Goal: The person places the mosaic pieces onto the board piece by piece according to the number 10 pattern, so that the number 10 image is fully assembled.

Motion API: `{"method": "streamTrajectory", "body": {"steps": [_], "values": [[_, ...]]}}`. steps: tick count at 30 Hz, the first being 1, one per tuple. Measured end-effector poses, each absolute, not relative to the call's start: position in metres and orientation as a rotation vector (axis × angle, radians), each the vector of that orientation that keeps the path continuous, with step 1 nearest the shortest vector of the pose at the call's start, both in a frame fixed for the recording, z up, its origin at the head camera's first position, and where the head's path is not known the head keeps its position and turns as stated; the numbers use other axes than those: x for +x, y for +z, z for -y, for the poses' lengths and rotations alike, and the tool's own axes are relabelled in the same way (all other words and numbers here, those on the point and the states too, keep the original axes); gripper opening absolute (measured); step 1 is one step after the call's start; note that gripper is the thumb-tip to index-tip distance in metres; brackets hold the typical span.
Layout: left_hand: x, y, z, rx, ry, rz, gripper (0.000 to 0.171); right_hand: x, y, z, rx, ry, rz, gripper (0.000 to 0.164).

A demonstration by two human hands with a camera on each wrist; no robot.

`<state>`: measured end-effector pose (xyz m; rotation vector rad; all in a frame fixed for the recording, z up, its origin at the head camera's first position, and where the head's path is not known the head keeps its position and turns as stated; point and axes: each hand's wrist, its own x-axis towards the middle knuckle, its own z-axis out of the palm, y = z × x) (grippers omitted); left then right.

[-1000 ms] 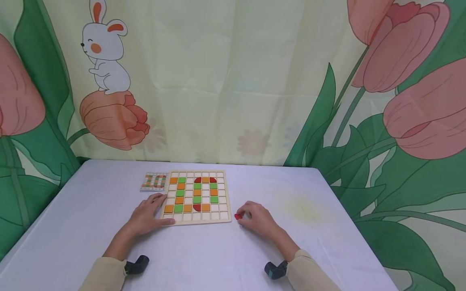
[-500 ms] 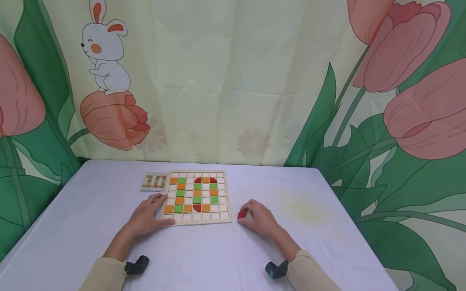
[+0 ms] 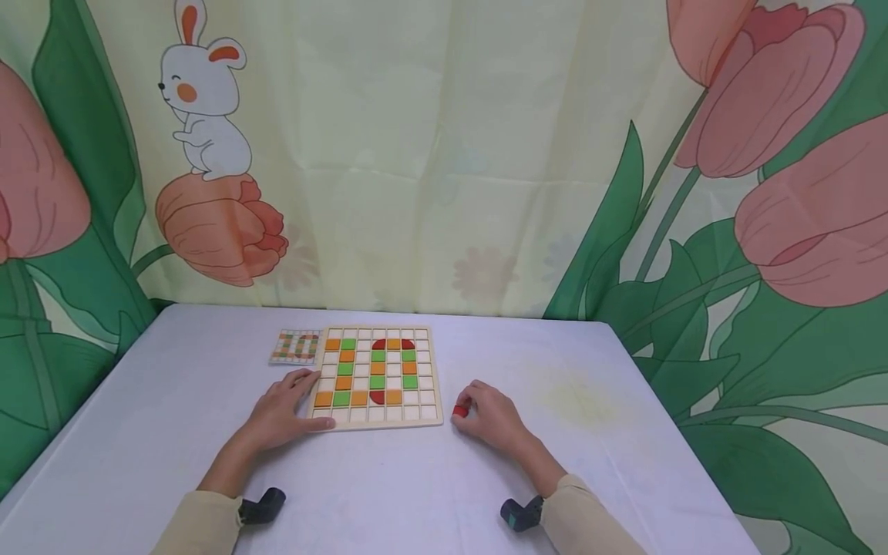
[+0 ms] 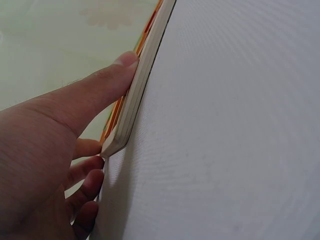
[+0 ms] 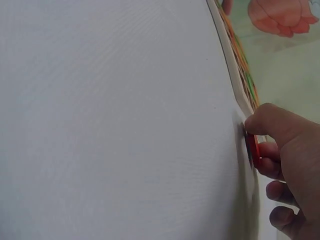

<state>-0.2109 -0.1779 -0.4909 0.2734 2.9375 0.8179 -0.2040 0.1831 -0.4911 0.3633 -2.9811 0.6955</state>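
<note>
A wooden grid board (image 3: 409, 422) lies on the table, with orange, green and red tiles set in some of its cells. My left hand (image 3: 279, 410) rests at the board's near left corner. Its thumb (image 4: 112, 80) lies along the near edge, and the fingers touch the left side. Just right of the board, my right hand (image 3: 492, 415) pinches a small red tile (image 3: 461, 412) between thumb and fingers. In the right wrist view the red tile (image 5: 254, 149) is seen almost edge-on, close to the white cloth; its full outline is partly hidden by fingers.
A small pattern card (image 3: 294, 347) lies against the board's upper left side, showing a coloured grid. White cloth (image 3: 388, 493) covers the table. Behind its far edge hangs a printed curtain (image 3: 444, 193) with tulips and a rabbit. Black wrist devices (image 3: 264, 506) sit at both sleeves.
The right hand has drawn slightly right, away from the board, and the red tile has turned in its fingers. The left hand and the board hold their places.
</note>
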Motion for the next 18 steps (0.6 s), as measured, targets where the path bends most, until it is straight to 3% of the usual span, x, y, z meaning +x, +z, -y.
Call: {"method": "streamTrajectory", "body": {"steps": [18], "values": [[-0.211,-0.492,0.177,0.276,0.805,-2.946,0.105,-0.221,-0.487,-0.143,0.516,0.808,2.930,0.023]]}}
